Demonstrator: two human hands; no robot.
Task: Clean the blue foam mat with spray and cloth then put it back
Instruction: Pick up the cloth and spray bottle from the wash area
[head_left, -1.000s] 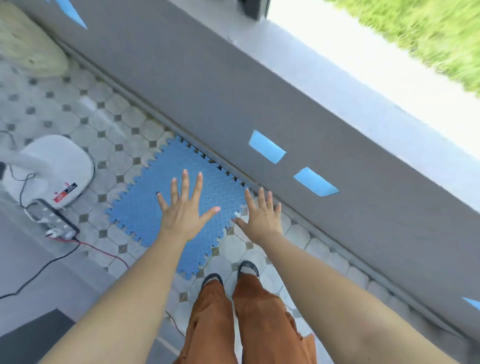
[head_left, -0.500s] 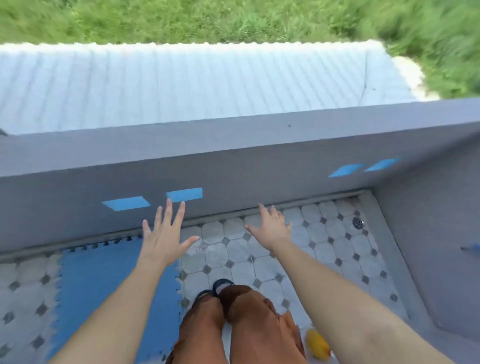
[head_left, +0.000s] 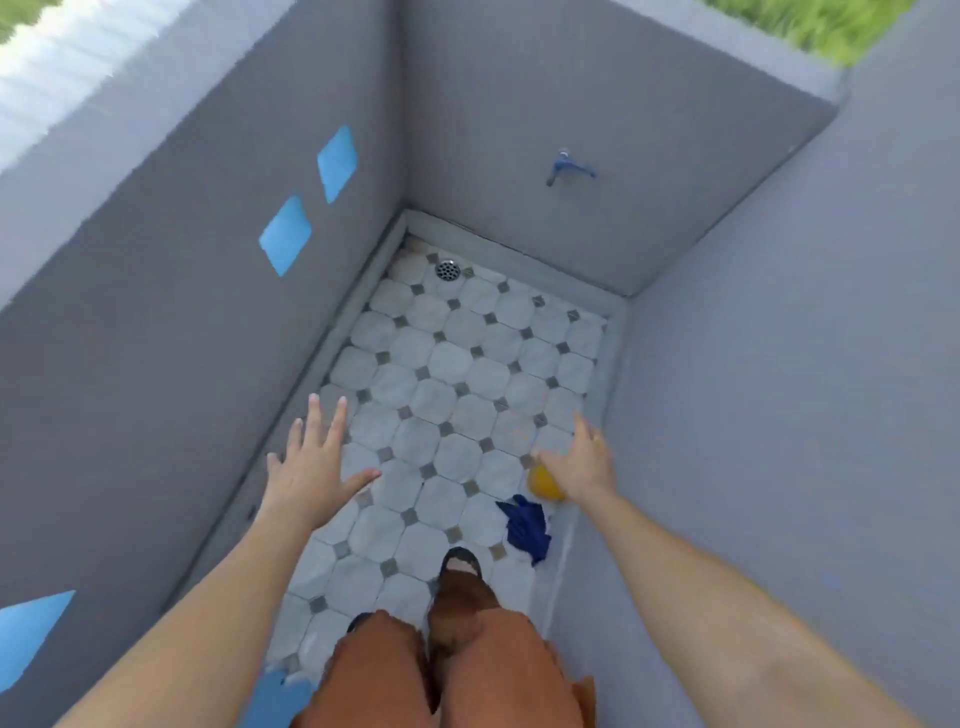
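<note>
Only a corner of the blue foam mat (head_left: 275, 699) shows at the bottom edge, left of my legs. A dark blue cloth (head_left: 527, 527) lies crumpled on the tiled floor near the right wall. Just beyond it stands a yellow-orange object (head_left: 543, 483), possibly the spray bottle, partly hidden by my right hand. My right hand (head_left: 584, 462) hovers over it with fingers extended, holding nothing. My left hand (head_left: 311, 467) is spread wide above the tiles near the left wall, empty.
Grey walls close in on the left, far end and right. Blue tape patches (head_left: 285, 234) mark the left wall. A blue tap (head_left: 566, 169) sticks out of the far wall. A round floor drain (head_left: 448, 270) sits in the far corner.
The view has swung right, away from the mat toward the corner with the drain and tap. The cloth and yellow object have come into view, and my right hand now hovers over the yellow object.
</note>
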